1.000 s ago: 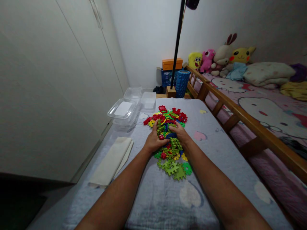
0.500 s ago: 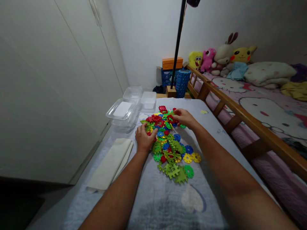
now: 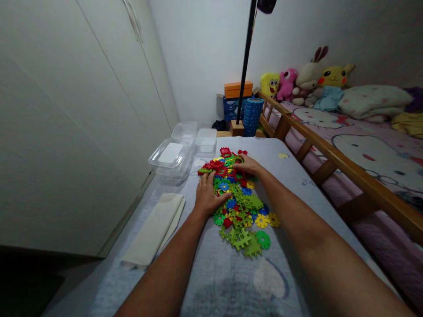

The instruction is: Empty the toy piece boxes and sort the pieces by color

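A loose heap of plastic building pieces [image 3: 243, 200] in red, green, yellow and blue lies along the middle of the table. Some are flower-shaped discs, others notched squares. My left hand [image 3: 207, 197] rests against the heap's left side, fingers stretched forward and thumb spread over the pieces. Across from it, my right hand [image 3: 250, 166] reaches over the far right part, thumb and fingers apart around red and green pieces. Its outer fingers are partly hidden. Red pieces [image 3: 214, 165] are bunched just beyond my left fingertips. Nearest me lie green notched squares [image 3: 243, 237] and a green disc [image 3: 263, 240].
Clear plastic boxes [image 3: 170, 154] stand at the table's far left. A folded cream cloth [image 3: 155, 229] lies left of my left forearm. A wooden bed rail [image 3: 350, 182] runs along the right side. A black pole [image 3: 245, 66] on a wooden block rises beyond the table.
My left hand has slid nearer to me and its thumb now reaches further over the heap. My right hand has shifted slightly closer, and pieces around both hands have moved.
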The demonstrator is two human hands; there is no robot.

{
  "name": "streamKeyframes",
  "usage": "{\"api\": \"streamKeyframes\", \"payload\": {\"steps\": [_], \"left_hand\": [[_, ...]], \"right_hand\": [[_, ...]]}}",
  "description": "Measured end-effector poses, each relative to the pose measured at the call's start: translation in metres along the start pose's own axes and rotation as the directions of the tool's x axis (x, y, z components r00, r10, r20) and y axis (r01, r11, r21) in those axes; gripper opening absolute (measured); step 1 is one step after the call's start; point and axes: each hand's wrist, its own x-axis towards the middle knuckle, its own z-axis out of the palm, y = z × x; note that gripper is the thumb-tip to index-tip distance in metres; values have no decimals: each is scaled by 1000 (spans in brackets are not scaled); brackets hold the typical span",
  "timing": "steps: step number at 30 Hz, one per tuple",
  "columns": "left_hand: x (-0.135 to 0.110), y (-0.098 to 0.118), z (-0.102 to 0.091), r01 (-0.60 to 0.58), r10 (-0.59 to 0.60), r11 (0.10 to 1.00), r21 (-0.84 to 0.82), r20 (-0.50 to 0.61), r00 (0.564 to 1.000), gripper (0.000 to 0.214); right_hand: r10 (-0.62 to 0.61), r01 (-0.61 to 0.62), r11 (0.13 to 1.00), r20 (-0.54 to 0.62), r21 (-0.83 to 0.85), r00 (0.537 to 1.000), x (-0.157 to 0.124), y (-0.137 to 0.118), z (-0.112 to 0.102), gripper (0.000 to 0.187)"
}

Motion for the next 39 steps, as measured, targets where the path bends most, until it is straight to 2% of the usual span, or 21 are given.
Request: {"api": "streamKeyframes", "payload": {"steps": [2,6,10,13,15,17,19,21,23,26,28,30,33,35,36,38,39], "left_hand": [[1,-1,0,-18,18,999,-30,9,1000,95],[0,-1,1,-36,38,995,-90,21,999,100],[-1,-1,1,-20,22,988,-155,11,1000,98],[-2,1,1,25,-34,982,-185,-43,999,86],[-2,3,0,51,-69,986,-157,-113,991,76],[-1,5,-2,80,-94,994,-77,-210,973,63],[1,4,-3,125,-114,992,15,-311,943,52],[3,2,-3,178,-141,982,65,-379,915,48],[5,-3,-1,217,-173,973,71,-391,904,52],[6,-8,2,236,-209,970,53,-305,929,61],[7,-9,3,225,-208,973,55,-222,953,61],[8,-9,2,205,-194,977,57,-161,968,57],[8,-8,-1,181,-177,983,20,-126,976,53],[9,-7,-2,181,-183,983,-26,-122,976,51],[9,-7,-2,183,-187,982,-49,-123,975,50],[9,-7,-2,186,-196,979,-88,-127,972,47],[9,-6,-2,185,-198,977,-105,-129,972,46]], "right_hand": [[-13,0,989,87,150,996,-10,-9,3,64],[-141,51,924,213,380,967,-34,-27,3,59],[-187,1,876,338,482,923,-51,-36,-10,55],[-235,15,890,431,456,871,-51,-35,-24,48],[-244,51,908,425,416,872,-42,-33,-32,42],[-186,80,947,326,312,927,-26,-33,-33,39],[-99,74,986,172,147,980,-5,-36,-26,36],[-60,60,998,55,-2,997,16,-42,-13,33],[-91,93,990,24,-102,996,32,-51,2,43],[-126,153,964,137,-216,983,40,-63,21,59],[-109,164,944,200,-285,974,35,-67,28,62],[-101,169,930,214,-328,972,26,-68,27,59],[-161,245,922,276,-300,947,8,-63,9,44],[-190,292,930,387,-224,902,-1,-58,-10,31],[-178,291,940,471,-178,864,-3,-55,-21,26],[-145,253,961,574,-113,806,-2,-51,-38,27],[-129,230,968,577,-105,807,2,-50,-43,31]]}}
